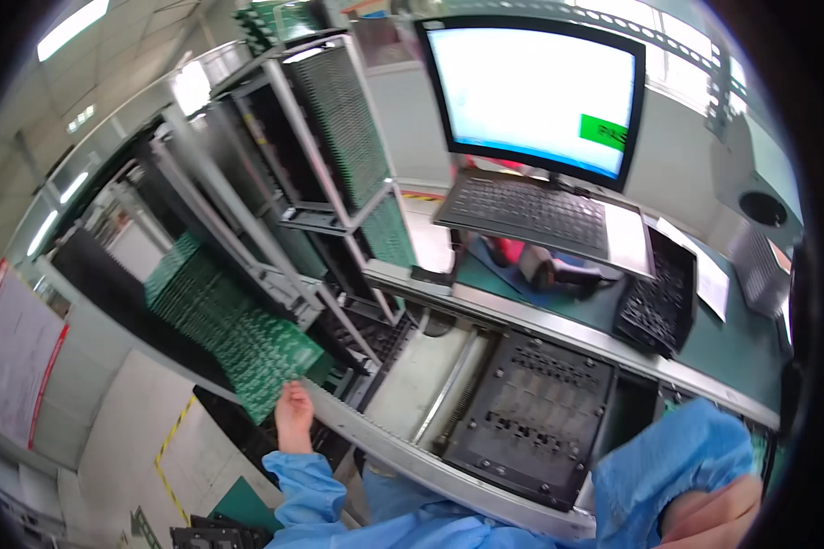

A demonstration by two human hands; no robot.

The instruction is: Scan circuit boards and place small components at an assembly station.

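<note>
My left hand (294, 418) is at the near lower end of a slotted rack, its fingers closed on the edge of a green circuit board panel (270, 352). That panel sticks out of the rack below a stack of similar green boards (192, 288). My right hand (716, 514) is low at the right edge, bent back beside its blue sleeve (673, 453); its fingers are out of sight, so what it holds cannot be told. Between my hands lies a black test fixture plate (533, 416) with bolts and small dark parts, set in the metal-railed bench.
A second rack of green boards (343, 123) stands behind. Ahead are a monitor (531, 96), a keyboard (531, 215) on a raised shelf, a handheld scanner (549, 270) and a black tray (657, 293). A metal rail (375, 437) runs along the bench's near side.
</note>
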